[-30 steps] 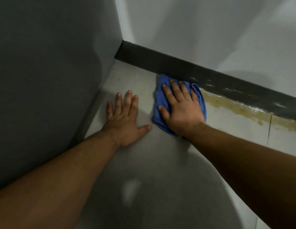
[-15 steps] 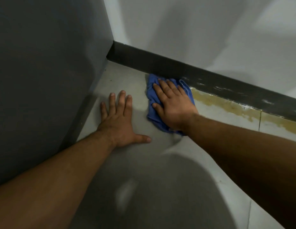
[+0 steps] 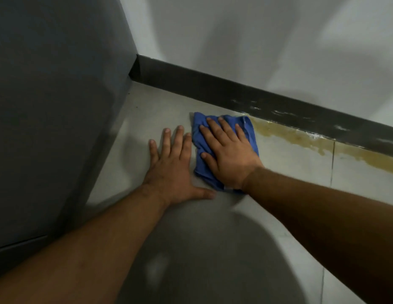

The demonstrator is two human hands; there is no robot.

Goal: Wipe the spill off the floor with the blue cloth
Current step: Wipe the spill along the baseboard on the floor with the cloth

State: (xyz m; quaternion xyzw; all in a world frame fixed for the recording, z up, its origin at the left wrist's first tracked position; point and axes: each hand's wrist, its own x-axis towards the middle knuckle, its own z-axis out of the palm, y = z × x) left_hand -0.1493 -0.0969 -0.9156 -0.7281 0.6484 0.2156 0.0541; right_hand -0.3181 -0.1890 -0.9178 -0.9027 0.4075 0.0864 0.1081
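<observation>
Beneath the right hand point(image 3: 231, 160), its fingers point(image 3: 214, 130) spread flat, lies the blue cloth point(image 3: 249, 130), touching the spill point(image 3: 301, 137).

Two bare hands are showing, the left hand point(image 3: 171, 165) and the right hand point(image 3: 229, 157); one crumpled blue cloth point(image 3: 249, 130) and one yellowish-brown spill streak point(image 3: 301, 137) are lying on the floor.

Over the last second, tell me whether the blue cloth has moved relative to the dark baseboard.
Yes. The blue cloth has slid away from the baseboard, back toward the person, under the right hand. Its top edge touched the baseboard earlier; now bare floor shows between them.
</observation>
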